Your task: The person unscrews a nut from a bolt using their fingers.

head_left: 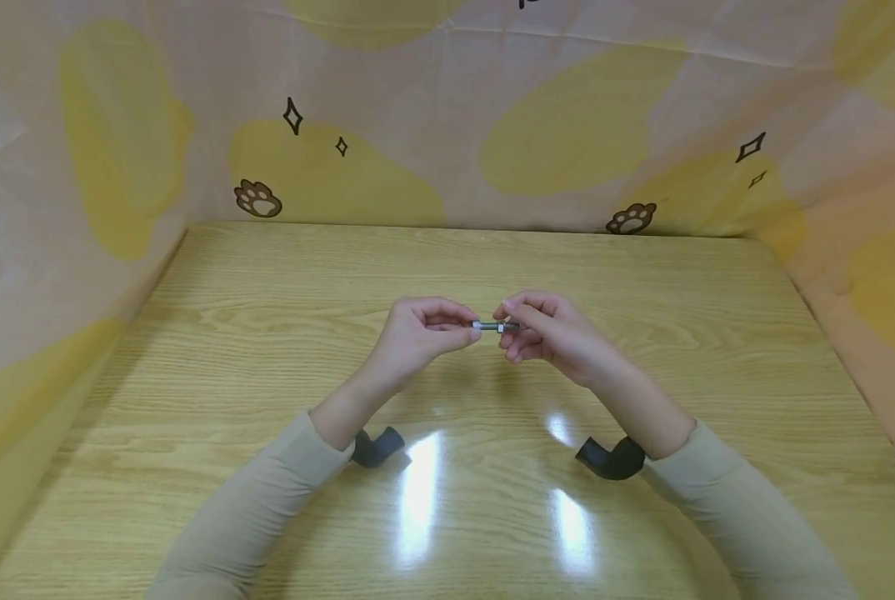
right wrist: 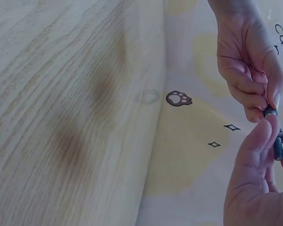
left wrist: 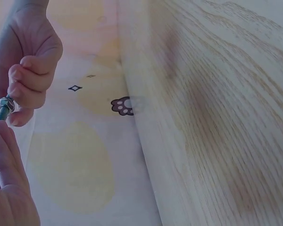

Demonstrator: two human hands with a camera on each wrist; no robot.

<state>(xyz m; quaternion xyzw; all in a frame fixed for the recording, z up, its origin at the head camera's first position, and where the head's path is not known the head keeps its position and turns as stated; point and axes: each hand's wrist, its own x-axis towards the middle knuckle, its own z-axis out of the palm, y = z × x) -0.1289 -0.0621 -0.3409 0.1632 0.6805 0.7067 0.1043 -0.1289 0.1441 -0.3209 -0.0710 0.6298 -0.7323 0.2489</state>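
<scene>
In the head view, a silver bolt [head_left: 488, 326] lies level between both hands above the table's middle. My left hand [head_left: 425, 333] pinches its head end between thumb and fingers. A hex nut [head_left: 501, 327] sits partway along the shank, and the right wrist view shows the threaded end [right wrist: 278, 153] sticking out past it. My right hand [head_left: 556, 329] has its thumb and curled fingers around the nut; its thumb [right wrist: 262, 136] covers part of the bolt in the right wrist view. The nut [left wrist: 6, 103] also shows beside the right fingertips in the left wrist view.
The wood-grain table [head_left: 282, 267] is backed and flanked by a patterned cloth [head_left: 447, 125] with yellow patches and paw prints. Black curved pieces [head_left: 612, 458] show by both wrists. Bright reflections lie on the table's near part.
</scene>
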